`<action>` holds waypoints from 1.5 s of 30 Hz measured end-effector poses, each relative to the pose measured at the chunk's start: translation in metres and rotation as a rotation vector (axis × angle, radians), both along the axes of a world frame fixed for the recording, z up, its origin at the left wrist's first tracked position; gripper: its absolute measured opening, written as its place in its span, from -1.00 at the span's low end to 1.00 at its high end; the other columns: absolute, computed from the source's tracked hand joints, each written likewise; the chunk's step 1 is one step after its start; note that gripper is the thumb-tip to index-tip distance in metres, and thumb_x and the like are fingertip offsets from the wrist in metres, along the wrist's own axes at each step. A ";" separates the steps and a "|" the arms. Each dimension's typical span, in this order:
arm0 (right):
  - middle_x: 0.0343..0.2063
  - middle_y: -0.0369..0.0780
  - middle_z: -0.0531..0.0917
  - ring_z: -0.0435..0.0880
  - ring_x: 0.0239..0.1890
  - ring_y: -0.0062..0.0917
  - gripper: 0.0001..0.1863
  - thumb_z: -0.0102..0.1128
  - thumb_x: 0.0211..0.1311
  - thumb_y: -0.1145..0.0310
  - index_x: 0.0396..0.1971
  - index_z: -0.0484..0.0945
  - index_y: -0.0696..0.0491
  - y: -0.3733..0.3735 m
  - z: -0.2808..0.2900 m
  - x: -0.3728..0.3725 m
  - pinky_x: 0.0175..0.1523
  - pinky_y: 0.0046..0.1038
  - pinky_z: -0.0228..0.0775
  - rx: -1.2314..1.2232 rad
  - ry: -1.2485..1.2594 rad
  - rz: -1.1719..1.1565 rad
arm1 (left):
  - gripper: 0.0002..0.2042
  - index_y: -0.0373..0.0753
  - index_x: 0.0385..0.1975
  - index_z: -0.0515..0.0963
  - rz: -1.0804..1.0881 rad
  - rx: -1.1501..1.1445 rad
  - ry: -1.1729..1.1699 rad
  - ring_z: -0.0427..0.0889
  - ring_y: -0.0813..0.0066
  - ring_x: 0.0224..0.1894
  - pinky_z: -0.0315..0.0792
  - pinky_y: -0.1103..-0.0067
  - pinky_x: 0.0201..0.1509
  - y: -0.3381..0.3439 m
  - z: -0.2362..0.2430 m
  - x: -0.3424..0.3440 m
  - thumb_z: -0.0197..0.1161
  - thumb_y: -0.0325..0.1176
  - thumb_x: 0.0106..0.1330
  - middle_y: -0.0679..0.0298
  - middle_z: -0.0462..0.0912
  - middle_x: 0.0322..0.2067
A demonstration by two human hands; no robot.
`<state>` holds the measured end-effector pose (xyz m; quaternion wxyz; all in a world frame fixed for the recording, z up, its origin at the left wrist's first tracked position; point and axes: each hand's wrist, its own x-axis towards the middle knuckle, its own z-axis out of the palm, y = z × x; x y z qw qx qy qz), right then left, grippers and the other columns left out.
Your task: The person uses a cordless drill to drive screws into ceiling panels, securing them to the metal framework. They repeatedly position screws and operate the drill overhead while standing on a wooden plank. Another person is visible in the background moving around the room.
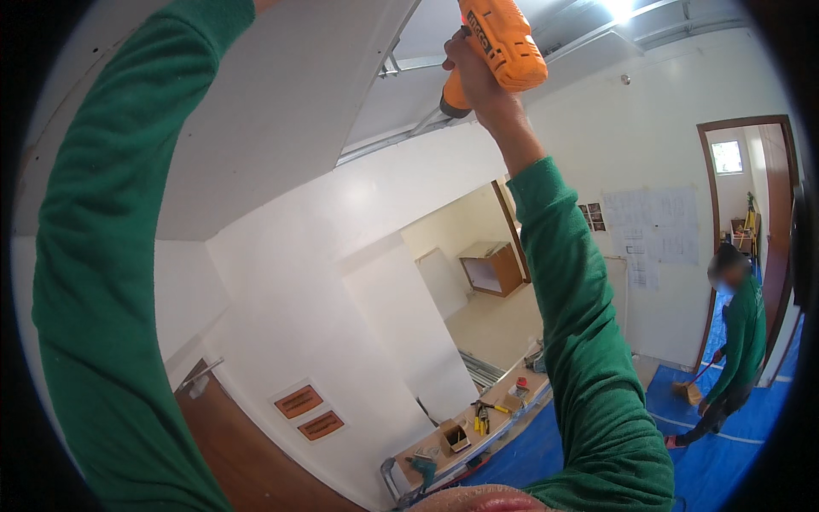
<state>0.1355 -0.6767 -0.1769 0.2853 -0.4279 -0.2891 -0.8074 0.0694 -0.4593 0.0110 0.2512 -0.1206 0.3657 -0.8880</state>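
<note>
My right hand (479,84) is raised overhead, its fingers wrapped round the grip of an orange cordless drill (509,49). The front end of the drill runs out past the top edge, so its tip is hidden. My left arm (102,213), in a green sleeve, reaches up along the left side; only a bit of wrist shows at the top edge, and the hand itself lies beyond it. Between my arms spreads a large grey-white ceiling board (264,111). Right of its edge, metal ceiling framing (418,61) is exposed.
Below, a long bench (508,388) carries pliers (482,420), a small open box (455,437) and a green power tool (422,465). At right, a person (740,333) holds a broom (687,392) on the blue floor sheeting (682,456), near a doorway. A brown door (247,444) stands lower left.
</note>
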 end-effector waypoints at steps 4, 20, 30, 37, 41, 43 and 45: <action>-0.48 -0.33 0.68 0.68 -0.40 -0.60 -0.84 0.27 0.22 0.31 -0.29 0.61 0.07 -0.001 -0.001 0.003 -0.22 -0.39 0.58 0.047 0.027 -0.015 | -0.93 -0.08 -0.50 0.64 0.017 -0.036 0.015 0.72 0.44 -0.34 0.70 0.49 -0.22 -0.002 0.001 0.001 0.36 -0.35 0.22 0.34 0.66 -0.47; -0.46 -0.32 0.69 0.72 -0.37 -0.57 -0.79 0.26 0.25 0.26 -0.26 0.61 0.09 -0.003 0.002 -0.002 -0.18 -0.38 0.62 0.018 0.048 -0.039 | -0.94 -0.07 -0.48 0.67 0.014 -0.037 0.021 0.72 0.43 -0.33 0.66 0.49 -0.22 -0.001 0.003 -0.001 0.35 -0.31 0.20 0.34 0.66 -0.47; -0.48 -0.32 0.69 0.68 -0.38 -0.60 -0.82 0.28 0.27 0.27 -0.29 0.63 0.07 -0.006 0.000 -0.004 -0.20 -0.41 0.57 0.019 0.027 -0.080 | -0.93 -0.10 -0.50 0.66 0.008 0.017 -0.009 0.72 0.42 -0.34 0.68 0.46 -0.22 0.003 0.002 0.000 0.36 -0.33 0.20 0.33 0.68 -0.46; -0.47 -0.34 0.66 0.67 -0.39 -0.60 -0.88 0.29 0.21 0.34 -0.35 0.58 0.05 0.001 -0.004 -0.004 -0.18 -0.42 0.55 0.036 0.059 -0.022 | -0.92 -0.11 -0.50 0.67 0.045 -0.084 0.055 0.72 0.40 -0.36 0.68 0.46 -0.24 -0.002 0.007 0.001 0.35 -0.33 0.22 0.31 0.68 -0.48; -0.44 -0.34 0.64 0.66 -0.38 -0.60 -0.90 0.29 0.19 0.37 -0.36 0.55 0.04 0.002 -0.004 -0.009 -0.16 -0.43 0.54 0.027 0.067 -0.022 | -0.92 -0.11 -0.50 0.67 0.002 0.035 -0.004 0.73 0.41 -0.37 0.68 0.47 -0.25 0.001 0.002 -0.001 0.35 -0.32 0.22 0.30 0.68 -0.48; -0.44 -0.34 0.63 0.66 -0.38 -0.60 -0.90 0.29 0.20 0.38 -0.36 0.55 0.04 0.000 0.000 -0.010 -0.16 -0.43 0.54 0.002 0.043 -0.011 | -0.91 -0.11 -0.49 0.68 -0.014 0.042 -0.014 0.73 0.40 -0.37 0.68 0.46 -0.25 0.001 0.003 -0.002 0.35 -0.31 0.22 0.30 0.69 -0.47; -0.44 -0.34 0.63 0.66 -0.38 -0.60 -0.90 0.28 0.21 0.38 -0.35 0.55 0.04 -0.001 -0.001 -0.009 -0.16 -0.44 0.54 -0.004 0.035 -0.016 | -0.91 -0.11 -0.49 0.68 -0.004 -0.010 0.020 0.74 0.39 -0.36 0.68 0.45 -0.24 -0.001 0.004 -0.003 0.36 -0.30 0.21 0.29 0.70 -0.46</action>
